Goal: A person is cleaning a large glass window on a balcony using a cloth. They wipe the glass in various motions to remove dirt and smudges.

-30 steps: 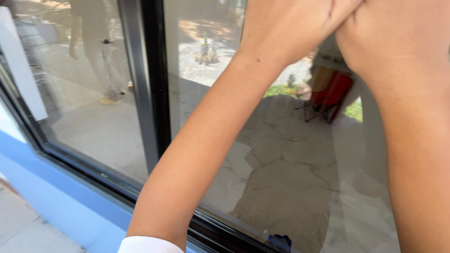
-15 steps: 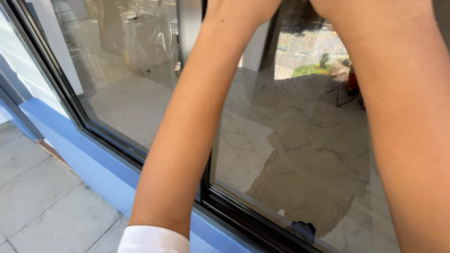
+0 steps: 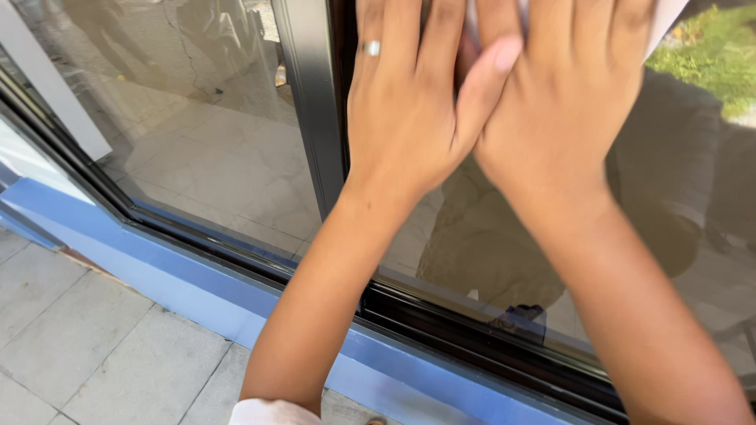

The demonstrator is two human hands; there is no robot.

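The window pane (image 3: 213, 157) is filling most of the view, a large sheet of glass standing above a blue sill (image 3: 181, 291) and grey floor tiles (image 3: 71, 346), with a dark vertical frame bar (image 3: 311, 110) dividing it. Just right of that bar, the left hand (image 3: 405, 118) is lying flat toward the glass, fingers extended and close together, a ring (image 3: 372, 48) showing on one of them; it is gripping nothing that can be seen. The right hand (image 3: 563, 118) is pressing beside it, thumb crossing over the left hand's edge, fingers likewise straight and holding nothing visible, though a bit of pale cloth (image 3: 665, 20) is peeking out at the top edge and may be lying under the palms. To press well here, it seems wise to be keeping both palms flat and the pressure even, away from the frame bar. The glass is lying directly behind the fingers, apparently touching them, and is reflecting the person's own figure below the wrists.
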